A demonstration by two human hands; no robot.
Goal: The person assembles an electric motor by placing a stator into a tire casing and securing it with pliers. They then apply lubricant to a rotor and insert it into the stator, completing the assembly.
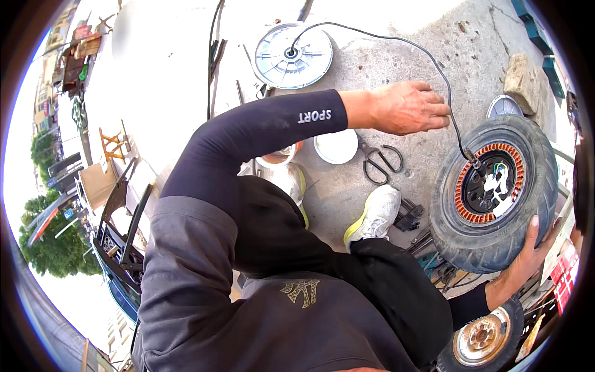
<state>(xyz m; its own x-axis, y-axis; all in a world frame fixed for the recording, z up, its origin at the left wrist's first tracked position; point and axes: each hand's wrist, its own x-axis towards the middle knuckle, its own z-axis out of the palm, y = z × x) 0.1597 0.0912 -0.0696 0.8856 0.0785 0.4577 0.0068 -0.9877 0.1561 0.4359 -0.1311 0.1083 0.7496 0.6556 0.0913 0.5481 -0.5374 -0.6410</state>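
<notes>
My left hand reaches across above the floor, fingers loosely bent, with the tips beside a black cable. It does not appear to grip the cable; the thumb is hidden. With my right hand I hold the tyre edge of a motor wheel, thumb on the near face and fingers round the tread. Inside the wheel show a ring of copper windings, a black hub and white and coloured wires. The cable runs from this hub to a round silver motor cover lying on the ground.
Black-handled scissors lie by a white tub and my shoes. Another tub is partly behind my arm. A rusty-rimmed wheel sits at lower right. A wooden block and a second silver disc are beyond the motor wheel.
</notes>
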